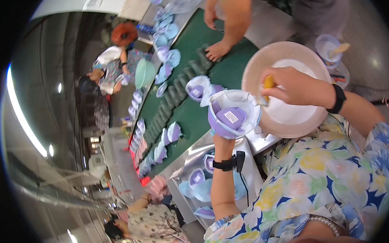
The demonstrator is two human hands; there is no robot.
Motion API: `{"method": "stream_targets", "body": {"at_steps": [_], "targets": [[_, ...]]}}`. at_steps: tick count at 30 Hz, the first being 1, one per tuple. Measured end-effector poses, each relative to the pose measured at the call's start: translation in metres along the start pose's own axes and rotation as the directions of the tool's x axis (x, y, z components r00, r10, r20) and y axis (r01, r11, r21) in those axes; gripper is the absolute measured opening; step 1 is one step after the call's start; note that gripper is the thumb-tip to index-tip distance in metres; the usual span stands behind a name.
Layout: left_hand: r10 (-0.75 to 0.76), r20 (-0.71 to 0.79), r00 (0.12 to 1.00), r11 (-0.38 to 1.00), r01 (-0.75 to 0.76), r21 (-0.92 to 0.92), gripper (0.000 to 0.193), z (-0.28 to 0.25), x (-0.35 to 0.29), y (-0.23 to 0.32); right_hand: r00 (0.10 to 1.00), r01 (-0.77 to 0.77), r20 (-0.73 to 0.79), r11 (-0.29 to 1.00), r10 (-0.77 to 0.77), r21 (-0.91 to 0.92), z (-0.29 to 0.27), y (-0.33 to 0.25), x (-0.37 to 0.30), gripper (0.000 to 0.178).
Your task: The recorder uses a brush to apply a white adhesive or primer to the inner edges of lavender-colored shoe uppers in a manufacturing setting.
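Note:
From below, my left hand holds up a purple shoe upper with a white and pale blue lining turned outward and a white label inside. Most of the left fingers are hidden beneath it. My right hand is closed around the yellow handle of a small brush. The bristle end is close to the right edge of the upper; whether they touch I cannot tell. Under my right hand stands a large pinkish basin of white liquid.
A green conveyor belt carries dark shoe-shaped pieces and more purple uppers. A metal tray holds several uppers. Across the belt, a co-worker's hand touches the dark pieces. A tub with another brush stands beyond the basin.

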State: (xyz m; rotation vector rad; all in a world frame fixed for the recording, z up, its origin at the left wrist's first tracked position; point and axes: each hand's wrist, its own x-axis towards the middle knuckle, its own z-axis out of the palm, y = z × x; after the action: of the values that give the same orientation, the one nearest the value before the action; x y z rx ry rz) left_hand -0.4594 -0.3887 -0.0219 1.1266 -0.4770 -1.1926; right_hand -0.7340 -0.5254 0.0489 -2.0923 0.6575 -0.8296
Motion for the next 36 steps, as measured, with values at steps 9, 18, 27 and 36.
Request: {"method": "stream_targets", "body": {"at_steps": [9, 18, 27, 36], "targets": [[0.243, -0.356, 0.902, 0.932, -0.319, -0.173, 0.028, -0.199, 0.073, 0.028, 0.979, -0.194, -0.026, 0.970, 0.200, 0.145, -0.010, -0.004, -0.020, 0.017], [0.293, -0.604, 0.741, 0.768, 0.193, 0.610, 0.061, -0.350, 0.147, 0.012, 0.903, -0.428, 0.057, 0.876, 0.427, 0.221, -0.013, 0.006, -0.022, 0.015], [0.197, -0.615, 0.763, 0.560, 0.427, 0.710, 0.073, -0.160, 0.267, -0.026, 0.860, -0.510, 0.072, 0.848, 0.505, 0.140, -0.011, 0.002, -0.020, 0.017], [0.724, 0.294, 0.624, 0.114, -0.528, 0.842, 0.065, -0.038, 0.100, -0.005, 0.867, -0.496, -0.033, 0.868, 0.497, 0.024, -0.028, 0.035, -0.039, 0.022]]}}
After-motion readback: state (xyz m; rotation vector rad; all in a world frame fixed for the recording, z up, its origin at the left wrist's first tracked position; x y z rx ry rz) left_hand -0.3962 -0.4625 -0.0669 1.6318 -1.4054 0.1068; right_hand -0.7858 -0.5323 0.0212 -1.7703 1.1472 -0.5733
